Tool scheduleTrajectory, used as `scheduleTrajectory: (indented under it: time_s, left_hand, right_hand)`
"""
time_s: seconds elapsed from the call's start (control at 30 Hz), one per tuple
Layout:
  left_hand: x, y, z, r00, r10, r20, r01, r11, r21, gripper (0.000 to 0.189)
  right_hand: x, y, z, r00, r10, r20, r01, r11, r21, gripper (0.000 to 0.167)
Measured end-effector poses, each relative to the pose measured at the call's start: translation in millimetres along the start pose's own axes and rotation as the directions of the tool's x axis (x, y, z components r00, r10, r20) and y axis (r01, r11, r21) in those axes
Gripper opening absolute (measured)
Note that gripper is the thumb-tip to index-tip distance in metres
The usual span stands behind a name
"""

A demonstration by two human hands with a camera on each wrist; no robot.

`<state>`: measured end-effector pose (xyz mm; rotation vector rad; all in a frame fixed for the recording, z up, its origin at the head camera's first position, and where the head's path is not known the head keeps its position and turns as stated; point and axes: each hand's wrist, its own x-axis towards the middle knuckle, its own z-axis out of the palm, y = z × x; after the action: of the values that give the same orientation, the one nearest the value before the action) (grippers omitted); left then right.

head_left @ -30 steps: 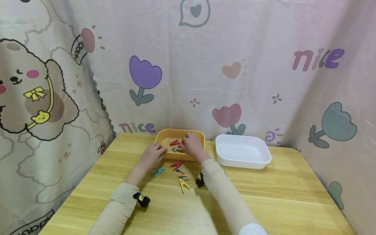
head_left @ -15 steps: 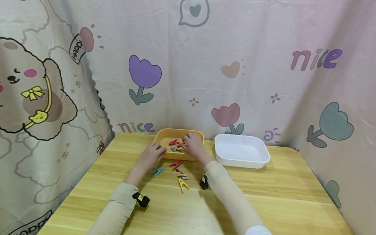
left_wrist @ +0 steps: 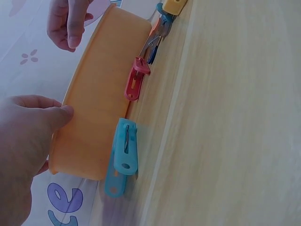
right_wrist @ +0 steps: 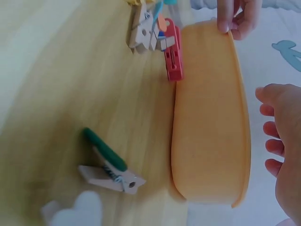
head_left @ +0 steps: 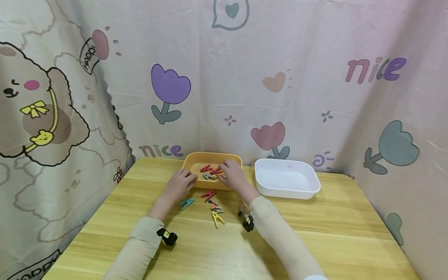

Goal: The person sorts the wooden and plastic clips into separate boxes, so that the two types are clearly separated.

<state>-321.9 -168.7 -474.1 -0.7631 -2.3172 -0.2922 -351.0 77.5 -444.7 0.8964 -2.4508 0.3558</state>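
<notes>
My left hand (head_left: 179,184) pinches the left front rim of an orange tub (left_wrist: 96,89), thumb outside on its wall. Over the tub's right side is my right hand (head_left: 233,177), its fingers loosely bent; no held thing shows in the right wrist view. Inside the tub lie two red clothespins (head_left: 206,168), a grey one (head_left: 209,177) and something yellow, partly covered by the right hand. In front of the tub are a teal clothespin (left_wrist: 126,146), a red clothespin (right_wrist: 173,54), a yellow clothespin (head_left: 217,219) and small wooden clothespins (right_wrist: 143,30).
A white tub (head_left: 287,181) stands to the right of the orange one. Near the right wrist lies a wooden clothespin with a green side (right_wrist: 110,160), and a white heart-shaped piece (right_wrist: 82,212) beside it. A printed curtain (head_left: 224,77) hangs behind the wooden table (head_left: 315,233).
My right hand has drawn slightly to the right, leaving a red clothespin more visible in the tub. The green-sided clothespin has come into view by my right wrist. My left hand keeps its place.
</notes>
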Motion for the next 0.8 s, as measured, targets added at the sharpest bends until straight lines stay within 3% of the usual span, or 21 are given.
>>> scheduleTrajectory:
  time_s: [0.5, 0.8]
  left_hand:
    - [-2.0, 0.6, -4.6, 0.998, -0.033, 0.051, 0.033, 0.999, -0.005, 0.009]
    - [-3.6, -0.6, -4.5, 1.0, 0.001, 0.006, -0.001, 1.0, -0.006, 0.01]
  right_hand:
    - [-20.5, -19, -12, 0.997, -0.075, -0.007, 0.075, 0.997, -0.022, 0.021]
    - [-35.3, -31, -17, 0.988, -0.147, -0.049, 0.147, 0.989, -0.009, 0.02]
